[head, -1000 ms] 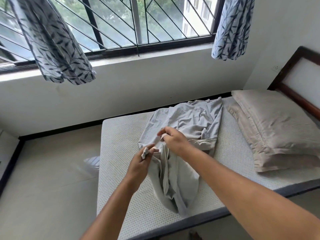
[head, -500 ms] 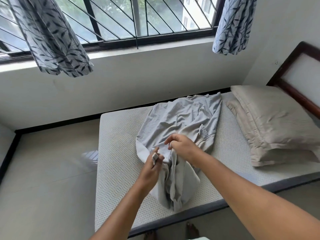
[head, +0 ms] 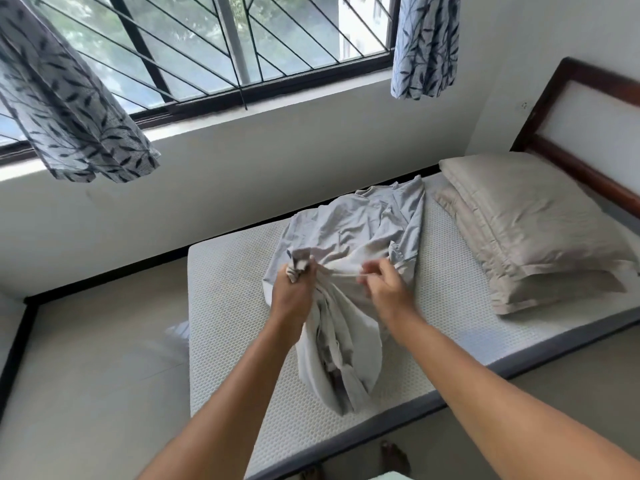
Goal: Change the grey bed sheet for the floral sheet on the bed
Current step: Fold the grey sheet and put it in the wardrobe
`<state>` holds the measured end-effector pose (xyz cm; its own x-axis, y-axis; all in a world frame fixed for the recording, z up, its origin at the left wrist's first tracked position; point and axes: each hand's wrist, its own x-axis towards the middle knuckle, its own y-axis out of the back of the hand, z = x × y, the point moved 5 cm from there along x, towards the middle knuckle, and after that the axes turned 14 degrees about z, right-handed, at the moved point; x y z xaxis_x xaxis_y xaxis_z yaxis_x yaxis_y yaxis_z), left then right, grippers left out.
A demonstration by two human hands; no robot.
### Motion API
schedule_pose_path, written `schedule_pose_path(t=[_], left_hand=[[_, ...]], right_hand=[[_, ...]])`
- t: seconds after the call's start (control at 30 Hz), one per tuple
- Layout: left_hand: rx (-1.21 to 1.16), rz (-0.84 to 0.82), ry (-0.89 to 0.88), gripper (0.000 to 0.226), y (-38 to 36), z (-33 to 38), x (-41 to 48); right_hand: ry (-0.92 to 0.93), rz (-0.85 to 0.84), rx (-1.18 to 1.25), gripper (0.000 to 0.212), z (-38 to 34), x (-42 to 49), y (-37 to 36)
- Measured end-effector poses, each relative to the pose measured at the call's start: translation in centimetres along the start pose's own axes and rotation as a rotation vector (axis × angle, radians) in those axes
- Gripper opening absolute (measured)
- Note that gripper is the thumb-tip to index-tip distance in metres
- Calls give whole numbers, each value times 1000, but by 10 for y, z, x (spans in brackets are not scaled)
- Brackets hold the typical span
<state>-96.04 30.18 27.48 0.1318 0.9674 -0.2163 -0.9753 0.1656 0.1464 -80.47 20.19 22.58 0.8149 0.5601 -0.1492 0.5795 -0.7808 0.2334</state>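
The grey bed sheet (head: 360, 230) lies bunched in the middle of the bare white mattress (head: 228, 306), with a hanging fold reaching toward the near edge. My left hand (head: 292, 292) grips a gathered corner of the sheet in its fist. My right hand (head: 388, 285) pinches the sheet's edge a short way to the right, and the cloth is stretched taut between the two hands. No floral sheet is in view.
Two beige pillows (head: 533, 230) lie stacked at the head of the bed against the dark wooden headboard (head: 588, 109). A barred window (head: 225, 46) with leaf-print curtains (head: 69, 109) fills the far wall. Bare floor (head: 86, 375) lies left of the mattress. My toes show below the bed edge.
My hands have moved apart along the sheet's edge, the left to the left and the right to the right, pulling the cloth tight between them.
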Motion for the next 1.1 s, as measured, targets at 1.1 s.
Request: schedule_pose_path(t=[1.1], left_hand=[[-391,65,189,11,53,65,23]], right_hand=[[13,-384,-77,24,13,-31,-58]])
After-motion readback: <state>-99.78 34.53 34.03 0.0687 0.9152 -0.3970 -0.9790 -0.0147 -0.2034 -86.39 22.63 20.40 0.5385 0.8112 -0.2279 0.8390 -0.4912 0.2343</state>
